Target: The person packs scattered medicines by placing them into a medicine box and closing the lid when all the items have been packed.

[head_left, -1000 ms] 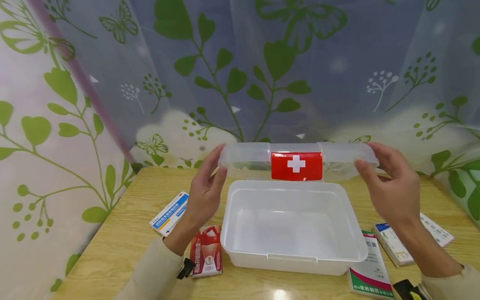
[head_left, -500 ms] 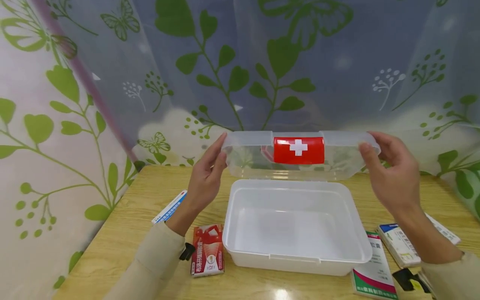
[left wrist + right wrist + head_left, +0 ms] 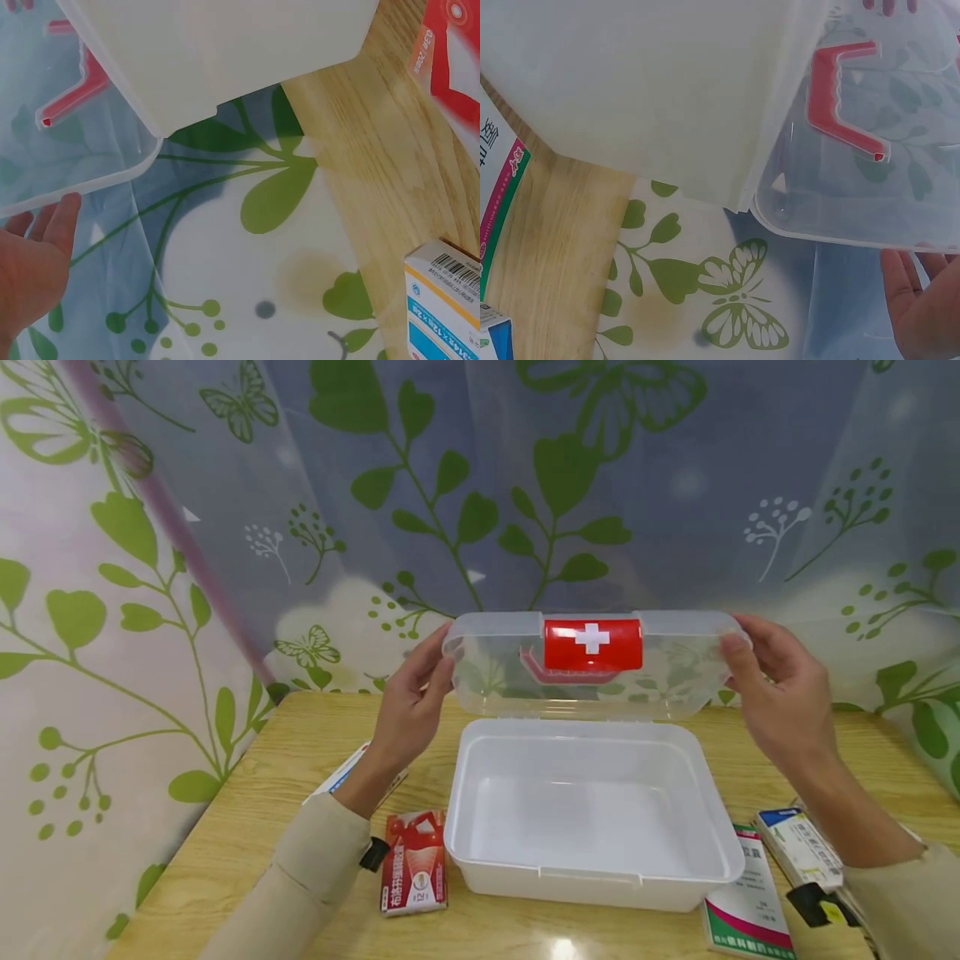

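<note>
A white plastic box [image 3: 585, 893] stands on the table, with its clear lid [image 3: 495, 664] raised at the back edge. On the lid's front is a red latch [image 3: 592, 645] with a white cross, and a red handle [image 3: 823, 90] shows through the plastic. My left hand [image 3: 408, 706] holds the lid's left end between thumb and fingers. At the right end, my right hand [image 3: 787, 689] grips the lid the same way. The inside of the box shows only its bare white floor and walls.
Left of the box lie a red medicine box [image 3: 415, 862] and a blue-and-white one [image 3: 446, 300], partly behind my left wrist. On the right are a green-and-white medicine box [image 3: 750, 897] and a white-and-blue one [image 3: 802, 847]. A patterned curtain [image 3: 637, 527] hangs behind the table [image 3: 247, 827].
Both hands have raised the lid and tilted it back, away from the box. The red handle beneath has come into sight in the head view.
</note>
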Demonstrator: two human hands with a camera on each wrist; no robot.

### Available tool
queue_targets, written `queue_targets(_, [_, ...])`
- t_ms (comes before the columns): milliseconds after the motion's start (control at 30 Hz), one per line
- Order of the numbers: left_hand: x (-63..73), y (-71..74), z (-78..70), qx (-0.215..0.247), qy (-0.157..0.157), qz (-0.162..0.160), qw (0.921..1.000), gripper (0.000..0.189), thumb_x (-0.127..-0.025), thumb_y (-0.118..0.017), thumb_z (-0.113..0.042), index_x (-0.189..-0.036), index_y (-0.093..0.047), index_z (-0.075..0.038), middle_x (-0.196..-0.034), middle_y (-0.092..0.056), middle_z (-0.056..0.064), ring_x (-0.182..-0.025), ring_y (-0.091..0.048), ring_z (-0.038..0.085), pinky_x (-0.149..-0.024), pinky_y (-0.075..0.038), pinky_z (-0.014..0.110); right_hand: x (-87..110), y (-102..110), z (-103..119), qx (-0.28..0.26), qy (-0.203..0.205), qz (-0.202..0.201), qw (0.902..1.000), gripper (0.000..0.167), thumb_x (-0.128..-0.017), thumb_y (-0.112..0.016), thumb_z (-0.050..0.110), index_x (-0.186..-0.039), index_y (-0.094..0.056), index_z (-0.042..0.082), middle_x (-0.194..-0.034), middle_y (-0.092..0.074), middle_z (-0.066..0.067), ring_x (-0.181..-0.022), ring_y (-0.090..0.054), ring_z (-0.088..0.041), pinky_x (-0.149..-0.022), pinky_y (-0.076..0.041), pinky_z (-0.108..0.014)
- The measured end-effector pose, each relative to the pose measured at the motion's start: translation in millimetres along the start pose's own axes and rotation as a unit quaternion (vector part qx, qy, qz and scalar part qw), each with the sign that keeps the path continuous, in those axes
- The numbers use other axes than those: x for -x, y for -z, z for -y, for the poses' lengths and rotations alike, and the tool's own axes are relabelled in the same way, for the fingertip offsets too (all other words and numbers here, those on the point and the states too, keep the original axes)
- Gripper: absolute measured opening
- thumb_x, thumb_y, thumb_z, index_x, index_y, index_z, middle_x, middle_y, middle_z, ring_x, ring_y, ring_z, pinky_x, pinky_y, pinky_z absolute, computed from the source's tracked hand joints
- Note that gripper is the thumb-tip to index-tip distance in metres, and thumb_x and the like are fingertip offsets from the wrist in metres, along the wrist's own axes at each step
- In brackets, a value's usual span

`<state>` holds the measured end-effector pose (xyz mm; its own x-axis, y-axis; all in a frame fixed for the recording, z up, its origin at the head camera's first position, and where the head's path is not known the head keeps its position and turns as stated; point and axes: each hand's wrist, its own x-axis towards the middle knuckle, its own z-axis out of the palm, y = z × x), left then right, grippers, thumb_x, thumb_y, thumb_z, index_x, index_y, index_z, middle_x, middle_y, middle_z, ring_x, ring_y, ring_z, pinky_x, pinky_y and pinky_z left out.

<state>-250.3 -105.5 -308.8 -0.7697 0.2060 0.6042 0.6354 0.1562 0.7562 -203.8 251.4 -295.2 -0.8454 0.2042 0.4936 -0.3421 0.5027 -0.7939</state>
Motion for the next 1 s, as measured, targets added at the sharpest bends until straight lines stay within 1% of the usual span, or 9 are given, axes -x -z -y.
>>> queue_targets(100, [0.3,-0.5,-13.1,-0.001,0.018,-0.001,0.9998,0.041,-0.101,-0.044,-0.004,-0.142,-0.043,0.0,-0.132,-0.052,0.022,-0.116,-0.054,0.036,-0.087,-0.05,0.052,-0.5,0,-2,-0.005,0.006,-0.002,1.0,0.038,-0.101,-0.05,0.027,-0.137,-0.052,0.016,-0.116,-0.059,0.008,-0.101,-0.056,-0.004,-0.075,-0.046,-0.006])
queue_targets(267, [-1.7,-0.5,-13.0,0.006,0.047,-0.004,0.9989,0.041,-0.102,-0.045,-0.01,-0.143,-0.044,-0.006,-0.133,-0.054,0.017,-0.118,-0.055,0.031,-0.088,-0.05,0.048,-4.0,-1,-6,-0.026,0.006,-0.004,0.9996,0.038,-0.101,-0.049,0.026,-0.138,-0.053,0.017,-0.117,-0.061,0.011,-0.101,-0.056,-0.004,-0.076,-0.047,-0.007])
queue_targets(400, [-5.2,-1.9,-10.9,0.01,0.058,-0.009,0.9982,0.041,-0.102,-0.047,-0.013,-0.143,-0.044,-0.009,-0.133,-0.054,0.015,-0.117,-0.055,0.03,-0.088,-0.051,0.046,-7.6,-3,-10,-0.056,0.006,0.001,0.9984,0.039,-0.101,-0.048,0.025,-0.139,-0.051,0.018,-0.122,-0.062,0.01,-0.104,-0.056,-0.005,-0.078,-0.047,-0.009])
queue_targets(500, [-7.6,-3.0,-8.5,0.014,0.061,-0.012,0.998,0.042,-0.102,-0.047,-0.011,-0.143,-0.044,-0.007,-0.134,-0.054,0.016,-0.118,-0.055,0.03,-0.087,-0.051,0.047,-8.9,-4,-14,-0.085,0.01,0.011,0.9963,0.039,-0.101,-0.048,0.023,-0.14,-0.05,0.019,-0.126,-0.06,0.007,-0.107,-0.056,-0.006,-0.08,-0.047,-0.009])
queue_targets(600, [-9.5,-4.0,-5.2,0.018,0.061,-0.014,0.9979,0.041,-0.101,-0.047,-0.01,-0.142,-0.045,-0.005,-0.134,-0.053,0.017,-0.117,-0.055,0.032,-0.086,-0.052,0.049,-9.9,-4,-19,-0.145,0.011,0.021,0.9891,0.04,-0.1,-0.052,0.018,-0.139,-0.051,0.016,-0.125,-0.061,0.005,-0.107,-0.057,-0.008,-0.081,-0.047,-0.01])
queue_targets(700, [-11.4,-4.8,-1.6,0.016,0.06,-0.02,0.9978,0.04,-0.101,-0.048,-0.009,-0.141,-0.046,-0.003,-0.133,-0.054,0.018,-0.114,-0.057,0.033,-0.083,-0.053,0.049,-11.7,-4,-27,-0.219,0.013,0.027,0.9752,0.039,-0.097,-0.055,0.011,-0.136,-0.053,0.01,-0.122,-0.063,0.002,-0.106,-0.058,-0.009,-0.083,-0.047,-0.013])
queue_targets(767, [-12.9,-5.6,1.0,0.014,0.063,-0.024,0.9976,0.04,-0.101,-0.048,-0.009,-0.14,-0.047,-0.003,-0.132,-0.055,0.017,-0.113,-0.058,0.032,-0.082,-0.053,0.048,-13.4,-6,-32,-0.254,0.015,0.025,0.9667,0.037,-0.095,-0.057,0.007,-0.133,-0.056,0.006,-0.119,-0.064,0.001,-0.105,-0.06,-0.009,-0.084,-0.048,-0.014])
queue_targets(900, [-15.6,-7.7,8.7,0.021,0.072,-0.027,0.9968,0.04,-0.101,-0.048,-0.01,-0.14,-0.046,-0.002,-0.134,-0.054,0.016,-0.114,-0.058,0.029,-0.082,-0.053,0.047,-16.8,-10,-44,-0.29,0.02,0.036,0.9563,0.037,-0.093,-0.058,0.0,-0.131,-0.056,0.002,-0.12,-0.064,-0.003,-0.107,-0.06,-0.011,-0.087,-0.047,-0.017])
queue_targets(1000, [-16.1,-9.1,19.1,0.027,0.074,-0.017,0.9968,0.042,-0.101,-0.048,-0.008,-0.143,-0.043,-0.004,-0.137,-0.051,0.014,-0.116,-0.056,0.028,-0.083,-0.053,0.048,-17.5,-11,-51,-0.266,0.015,0.078,0.9608,0.045,-0.095,-0.055,0.001,-0.14,-0.049,0.009,-0.134,-0.056,-0.002,-0.116,-0.055,-0.011,-0.088,-0.046,-0.015])
